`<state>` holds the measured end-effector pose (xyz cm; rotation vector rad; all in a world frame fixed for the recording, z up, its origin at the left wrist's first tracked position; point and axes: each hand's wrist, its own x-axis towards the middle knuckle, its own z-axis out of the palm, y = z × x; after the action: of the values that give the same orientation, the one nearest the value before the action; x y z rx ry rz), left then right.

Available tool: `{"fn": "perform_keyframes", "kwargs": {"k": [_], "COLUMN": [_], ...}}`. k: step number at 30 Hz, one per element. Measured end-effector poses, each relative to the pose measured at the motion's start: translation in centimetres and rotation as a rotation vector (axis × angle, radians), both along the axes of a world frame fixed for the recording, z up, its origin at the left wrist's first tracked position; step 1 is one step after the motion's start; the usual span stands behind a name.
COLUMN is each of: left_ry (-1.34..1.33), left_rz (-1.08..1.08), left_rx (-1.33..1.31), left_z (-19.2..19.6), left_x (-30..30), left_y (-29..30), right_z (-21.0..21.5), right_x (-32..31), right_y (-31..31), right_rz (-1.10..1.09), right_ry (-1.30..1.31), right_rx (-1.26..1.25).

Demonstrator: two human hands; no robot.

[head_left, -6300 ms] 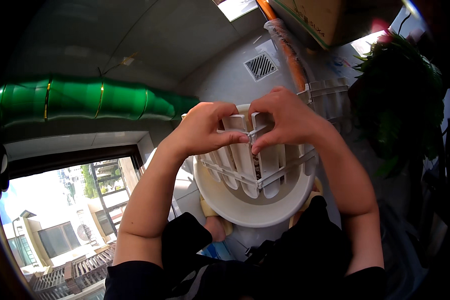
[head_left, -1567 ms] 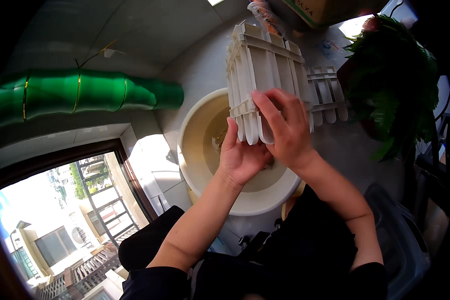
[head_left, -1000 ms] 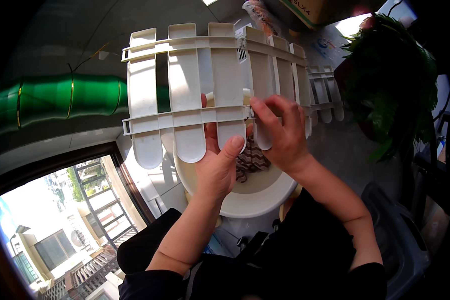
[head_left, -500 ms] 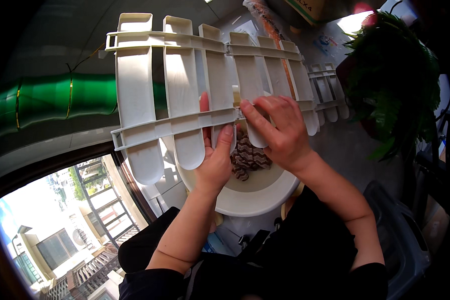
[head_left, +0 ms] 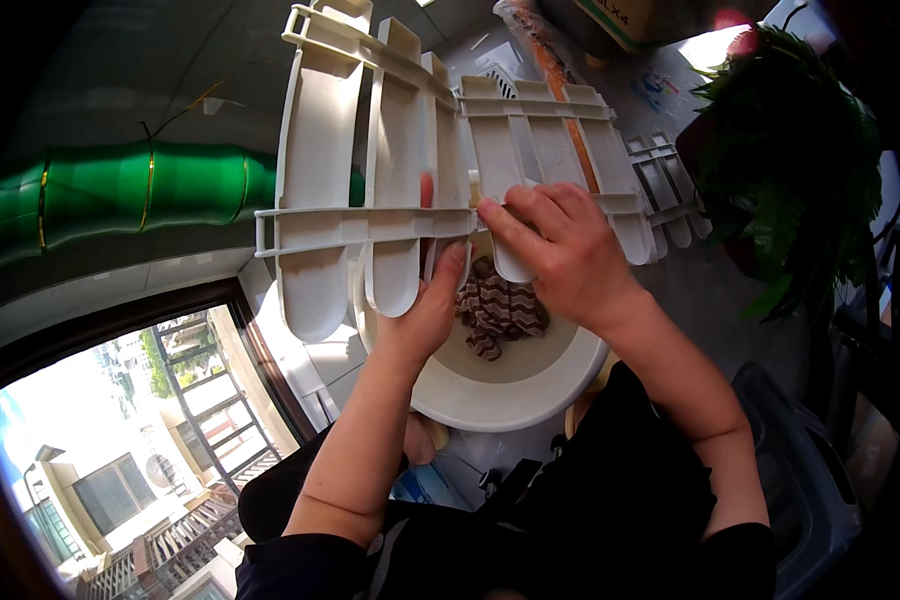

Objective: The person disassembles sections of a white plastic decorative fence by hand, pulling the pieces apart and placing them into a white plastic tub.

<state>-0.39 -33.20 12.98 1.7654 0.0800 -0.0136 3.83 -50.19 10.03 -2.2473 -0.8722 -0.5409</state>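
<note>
Both hands hold up a white plastic picket fence panel (head_left: 370,190) over a round white basin (head_left: 515,385). My left hand (head_left: 425,315) grips the lower rail from beneath, thumb up against a slat. My right hand (head_left: 560,250) pinches the rail and a slat at the panel's right part. A brown and white striped cloth (head_left: 500,310) lies in the basin below the hands.
Another white fence panel (head_left: 665,185) lies on the grey floor at the upper right. A green leafy plant (head_left: 800,170) stands at the right. A green tube (head_left: 120,195) runs along the left. A window with a view of buildings fills the lower left. An orange pole (head_left: 565,95) lies beyond the panel.
The folded fence panel has been spread out and lifted above the basin; it has swung further left and up. The striped cloth in the basin has come into view.
</note>
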Motion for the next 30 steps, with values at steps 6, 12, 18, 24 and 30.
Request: {"fn": "perform_keyframes", "kwargs": {"k": [6, 12, 18, 24, 30], "left_ry": [0.136, 0.148, 0.017, 0.019, 0.253], "left_rz": [0.272, 0.337, 0.283, 0.224, 0.223], "left_rx": [-0.258, -0.336, -0.088, -0.221, -0.647], "left_z": [1.3, 0.6, -0.2, 1.2, 2.1], "left_x": [0.8, 0.3, 0.0, 0.6, 1.0], "left_y": [-2.3, -3.8, -4.7, -4.5, -3.7], "right_z": [-0.2, -0.3, -1.2, 0.5, 1.7], "right_x": [-0.6, -1.6, -1.3, -0.4, -0.3], "right_y": [0.8, 1.5, 2.7, 0.8, 0.0], "right_rz": [-0.089, -0.13, -0.279, -0.18, -0.144], "right_ry": [0.053, 0.128, -0.028, -0.012, 0.115], "right_rx": [-0.084, -0.049, -0.139, -0.091, -0.029]}}
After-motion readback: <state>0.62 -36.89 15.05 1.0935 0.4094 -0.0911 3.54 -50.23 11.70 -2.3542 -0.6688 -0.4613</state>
